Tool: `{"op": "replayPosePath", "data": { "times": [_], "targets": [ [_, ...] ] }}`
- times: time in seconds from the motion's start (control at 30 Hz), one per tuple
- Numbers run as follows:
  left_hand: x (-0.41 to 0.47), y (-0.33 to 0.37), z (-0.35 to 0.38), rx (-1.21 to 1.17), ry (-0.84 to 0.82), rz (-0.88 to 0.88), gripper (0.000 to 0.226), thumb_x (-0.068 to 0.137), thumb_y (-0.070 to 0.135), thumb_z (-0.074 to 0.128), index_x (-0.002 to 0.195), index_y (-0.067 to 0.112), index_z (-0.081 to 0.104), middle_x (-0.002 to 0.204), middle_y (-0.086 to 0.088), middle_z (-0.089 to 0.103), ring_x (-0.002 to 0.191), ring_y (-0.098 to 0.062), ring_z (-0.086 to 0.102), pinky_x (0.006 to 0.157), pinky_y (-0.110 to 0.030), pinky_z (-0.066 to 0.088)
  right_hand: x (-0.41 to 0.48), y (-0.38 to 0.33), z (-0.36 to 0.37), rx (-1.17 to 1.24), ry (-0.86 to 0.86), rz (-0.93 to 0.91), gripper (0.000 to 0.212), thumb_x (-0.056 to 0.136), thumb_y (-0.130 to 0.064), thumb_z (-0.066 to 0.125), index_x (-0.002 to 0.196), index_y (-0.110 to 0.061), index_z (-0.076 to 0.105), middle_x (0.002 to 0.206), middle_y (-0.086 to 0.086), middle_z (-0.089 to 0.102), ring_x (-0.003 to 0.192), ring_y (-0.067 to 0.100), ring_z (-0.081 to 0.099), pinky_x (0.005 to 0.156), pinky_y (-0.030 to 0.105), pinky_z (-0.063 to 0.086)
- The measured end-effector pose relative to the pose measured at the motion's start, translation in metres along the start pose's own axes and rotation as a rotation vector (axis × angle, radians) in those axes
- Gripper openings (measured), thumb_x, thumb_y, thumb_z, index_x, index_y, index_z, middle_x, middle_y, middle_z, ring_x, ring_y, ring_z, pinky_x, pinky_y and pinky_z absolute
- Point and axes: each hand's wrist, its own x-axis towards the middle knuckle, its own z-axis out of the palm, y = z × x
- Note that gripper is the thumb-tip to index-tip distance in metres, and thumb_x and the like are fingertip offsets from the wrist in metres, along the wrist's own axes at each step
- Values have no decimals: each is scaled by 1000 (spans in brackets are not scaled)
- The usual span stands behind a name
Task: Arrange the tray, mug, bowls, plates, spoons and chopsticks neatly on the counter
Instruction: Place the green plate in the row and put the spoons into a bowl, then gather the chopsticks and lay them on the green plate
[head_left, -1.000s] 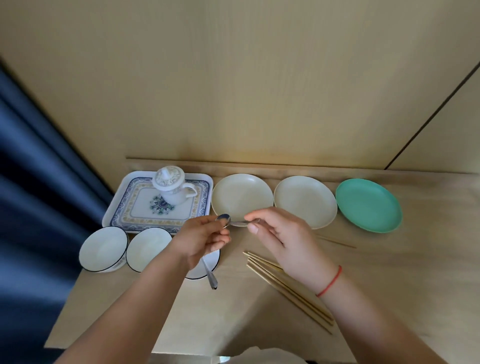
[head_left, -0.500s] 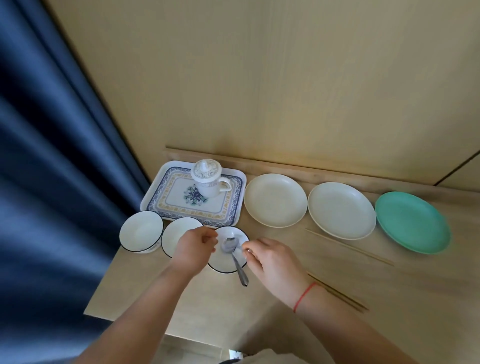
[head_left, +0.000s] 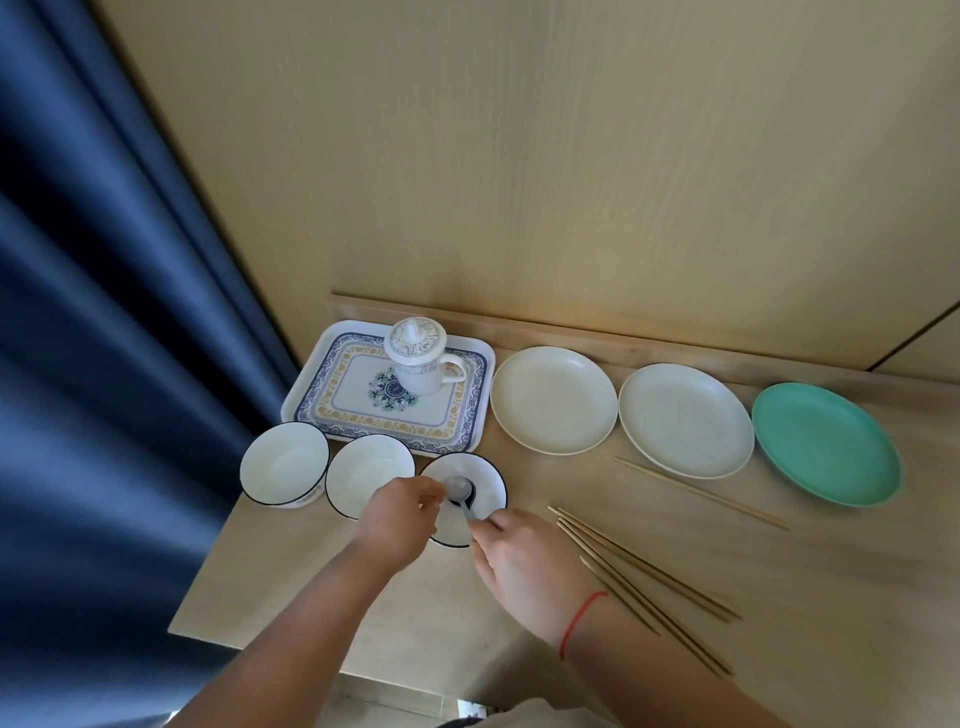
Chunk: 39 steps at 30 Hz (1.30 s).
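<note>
Three white bowls with dark rims stand in a row near the counter's front left: one (head_left: 283, 462), a second (head_left: 363, 467) and a third (head_left: 485, 483). A metal spoon (head_left: 460, 489) lies in the third bowl, with a dark shape under its head. My right hand (head_left: 524, 561) pinches the spoon's handle at the bowl's near rim. My left hand (head_left: 397, 519) is curled, fingertips at the spoon's head; what it holds is hidden. Behind stands the patterned tray (head_left: 332, 410) with the lidded mug (head_left: 415, 364) on it. A cream plate (head_left: 553, 400), a white plate (head_left: 685, 421) and a green plate (head_left: 826, 441) line the back.
One chopstick (head_left: 701, 493) lies alone in front of the white plate. Several chopsticks (head_left: 644, 587) lie in a loose bundle right of my right hand. A dark blue curtain (head_left: 104, 364) hangs at the left. The counter's front edge (head_left: 291, 652) runs under my left forearm.
Both hands came down from above the cream plate to the third bowl. The spoons held up a second ago went down there, and one now lies in that bowl. The view swung left.
</note>
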Motion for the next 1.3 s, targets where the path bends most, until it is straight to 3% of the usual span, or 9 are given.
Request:
{"op": "replayPosePath", "data": {
  "times": [0.1,0.33,0.4,0.53,0.67,0.9,1.03,1.17,1.3],
  "targets": [
    [1,-3,2,23,-45,-9,34,92,11,50,121,21,65,114,5,70,71,-15,73,68,-24,51,-4,-3,5,22,-21,24,5,72,-28,62,69,-24,62,63,-6,56,58,16,58,46,23,46],
    [4,0,4,171,-123,32,42,92,13,46,126,33,60,117,2,70,58,-12,70,70,-24,52,-4,-5,0,-19,-68,116,15,57,-33,73,63,-28,61,57,-7,57,51,11,55,47,18,41],
    [5,1,6,203,-139,44,44,91,13,45,126,36,59,120,3,68,55,-13,69,74,-27,56,-4,-3,0,-8,-97,151,13,63,-33,70,67,-24,62,61,-3,60,54,16,60,49,21,43],
    [8,4,6,246,-156,45,49,90,13,42,129,41,56,130,4,63,53,-12,63,75,-29,57,-2,-4,2,45,-155,167,27,90,-34,46,101,-14,60,97,11,65,92,31,61,78,36,46],
    [8,8,6,287,-169,42,49,91,12,42,130,40,56,131,0,62,53,-16,63,77,-30,57,1,-9,-2,58,-209,209,33,92,-38,48,105,-9,59,104,14,65,99,33,60,77,35,44],
    [7,16,3,381,-195,48,50,92,12,43,133,39,53,135,-1,59,72,-23,55,87,-32,54,5,-11,-5,0,-302,215,19,90,-9,48,105,-8,61,107,14,66,102,32,61,75,34,43],
    [4,23,0,436,-216,69,51,92,10,41,132,39,54,134,-3,58,74,-23,51,86,-34,54,6,-10,-7,-21,-325,213,19,90,-7,49,104,-7,62,107,14,66,102,32,61,70,31,36],
    [4,26,-1,486,-229,97,53,91,7,40,130,39,55,129,-6,62,73,-24,52,84,-34,54,9,-5,-8,-6,-344,215,20,90,-7,48,104,-6,63,107,14,66,102,32,62,79,34,47],
    [5,26,1,503,-233,102,50,89,6,39,124,37,57,121,-6,65,72,-25,55,79,-35,54,9,2,-7,21,-327,192,20,91,-12,47,103,-5,62,107,16,65,101,34,61,71,32,37]
  ]
}}
